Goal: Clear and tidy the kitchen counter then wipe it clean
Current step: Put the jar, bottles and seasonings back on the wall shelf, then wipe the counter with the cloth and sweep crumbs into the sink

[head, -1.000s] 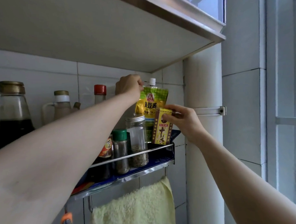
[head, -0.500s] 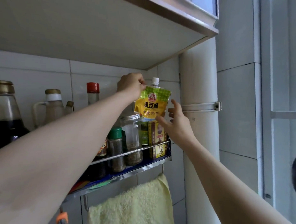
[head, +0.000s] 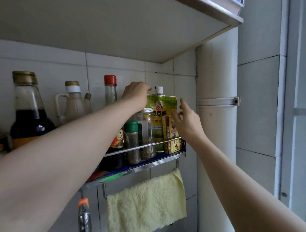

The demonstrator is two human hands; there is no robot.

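Your left hand is pinching the top corner of the green sauce pouch, propping it upright at the back of the wall rack, while your right hand hovers with fingers spread by the yellow box, which stands behind the rail and is not gripped. So the putting-away part looks about wrapped up here. The counter itself is out of view, so I can't tell what's left on it, and I'd guess the wiping hasn't started since the yellow cloth hangs on its bar.
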